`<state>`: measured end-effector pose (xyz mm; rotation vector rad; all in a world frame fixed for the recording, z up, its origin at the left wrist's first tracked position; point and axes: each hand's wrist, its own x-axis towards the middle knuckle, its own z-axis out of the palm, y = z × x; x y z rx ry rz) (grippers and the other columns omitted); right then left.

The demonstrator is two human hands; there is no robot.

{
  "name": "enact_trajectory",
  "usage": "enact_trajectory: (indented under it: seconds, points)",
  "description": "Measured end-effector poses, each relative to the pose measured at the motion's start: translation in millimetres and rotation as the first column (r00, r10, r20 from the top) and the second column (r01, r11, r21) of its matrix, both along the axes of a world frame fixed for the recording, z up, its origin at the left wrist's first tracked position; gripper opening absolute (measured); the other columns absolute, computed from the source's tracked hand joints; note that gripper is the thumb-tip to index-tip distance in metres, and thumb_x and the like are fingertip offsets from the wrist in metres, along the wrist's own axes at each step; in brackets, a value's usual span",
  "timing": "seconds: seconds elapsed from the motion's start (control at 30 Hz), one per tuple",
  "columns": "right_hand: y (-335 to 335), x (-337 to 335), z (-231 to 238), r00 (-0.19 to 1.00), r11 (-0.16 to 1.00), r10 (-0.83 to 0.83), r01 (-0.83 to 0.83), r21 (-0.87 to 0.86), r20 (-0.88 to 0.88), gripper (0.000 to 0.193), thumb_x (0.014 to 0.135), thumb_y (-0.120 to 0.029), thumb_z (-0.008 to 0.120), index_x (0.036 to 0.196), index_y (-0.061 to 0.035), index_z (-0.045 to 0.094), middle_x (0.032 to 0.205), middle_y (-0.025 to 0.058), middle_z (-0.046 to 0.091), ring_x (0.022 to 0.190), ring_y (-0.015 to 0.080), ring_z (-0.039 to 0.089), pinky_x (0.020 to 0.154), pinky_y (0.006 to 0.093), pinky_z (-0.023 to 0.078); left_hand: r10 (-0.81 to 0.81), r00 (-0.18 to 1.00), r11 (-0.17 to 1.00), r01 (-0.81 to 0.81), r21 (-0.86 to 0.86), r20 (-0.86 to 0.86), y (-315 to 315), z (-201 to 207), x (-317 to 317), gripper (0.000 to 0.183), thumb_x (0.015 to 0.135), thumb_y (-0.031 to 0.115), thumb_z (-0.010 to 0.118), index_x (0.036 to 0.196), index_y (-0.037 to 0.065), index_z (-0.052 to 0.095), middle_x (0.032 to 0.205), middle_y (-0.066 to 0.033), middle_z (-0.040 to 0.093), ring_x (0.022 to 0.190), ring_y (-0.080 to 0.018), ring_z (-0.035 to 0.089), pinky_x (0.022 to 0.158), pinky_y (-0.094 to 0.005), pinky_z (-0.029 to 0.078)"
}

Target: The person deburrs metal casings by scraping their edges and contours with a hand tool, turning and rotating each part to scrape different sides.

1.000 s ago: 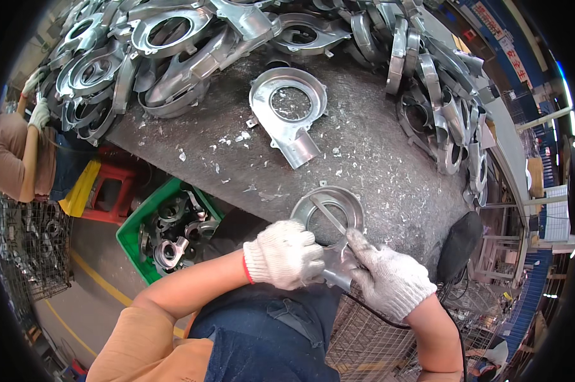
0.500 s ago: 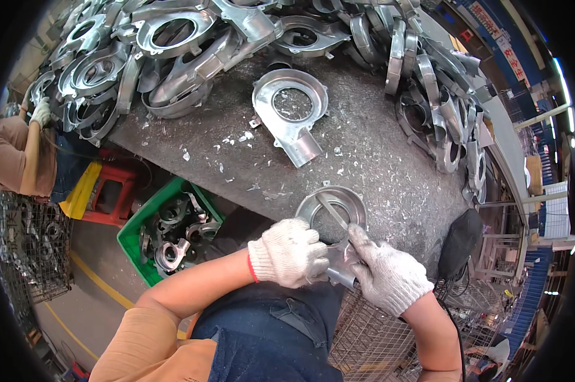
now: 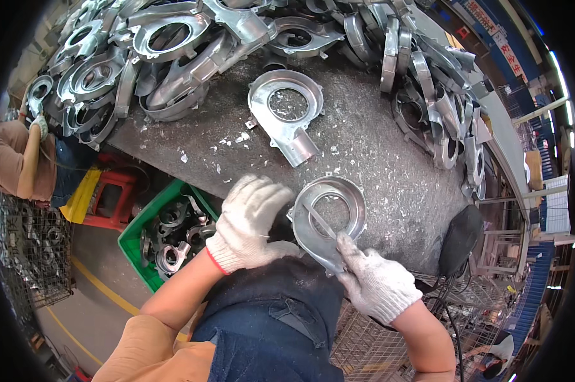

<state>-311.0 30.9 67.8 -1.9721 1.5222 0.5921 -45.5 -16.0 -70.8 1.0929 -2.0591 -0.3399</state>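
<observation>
A silver cast-metal blower housing (image 3: 357, 191), round with a large hole, lies on the near edge of the worktable. My right hand (image 3: 379, 283), in a white knitted glove, is closed around a narrow flat metal tool that looks like a file (image 3: 320, 221). The tool points across the housing toward its hole, and this hand is at the housing's outlet end. To the left of the housing, my gloved left hand (image 3: 249, 223) is open with its fingers spread, apart from the part. A second housing (image 3: 278, 129) lies farther back on the table.
Piles of similar housings (image 3: 173, 32) cover the table's back and right side. Metal shavings litter the dark tabletop (image 3: 224, 143). A green bin (image 3: 131, 245) with housings stands at left, near a red stool (image 3: 113, 197) and a co-worker's gloved hand (image 3: 40, 127). A black object with cables (image 3: 459, 239) sits at right.
My left hand has let go of the housing's near end, moved left and opened. The housing has turned and shifted slightly. My right hand keeps the tool, moved a little lower left.
</observation>
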Motion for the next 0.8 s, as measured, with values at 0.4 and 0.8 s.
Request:
enact_trajectory:
  seconds: [0.4,0.8]
  points:
    - [9,0,2,1.000,1.000,0.017,-0.017,0.011,0.023,0.074,0.103,-0.032,0.072,0.170,-0.0212,0.042,0.115,0.0297,0.073,0.093,0.0510,0.077,0.081,0.0569,0.064,-0.013,0.998,1.000,0.014,-0.008,0.065,1,-7,-6,0.098,0.062,0.066,0.093,0.131,-0.001,0.073,0.130,-0.0212,0.075,0.125,-0.0441,0.069,0.118,-0.0621,0.047]
    - [15,-17,-7,0.996,0.996,0.087,-0.087,-0.021,0.020,0.074,0.105,-0.035,0.069,0.171,-0.0232,0.036,0.120,0.0311,0.072,0.090,0.0495,0.079,0.073,0.0554,0.066,-0.028,0.999,1.000,0.028,0.003,0.038,1,0,-6,0.093,0.060,0.057,0.095,0.132,0.002,0.073,0.133,-0.0197,0.073,0.125,-0.0432,0.069,0.115,-0.0605,0.049]
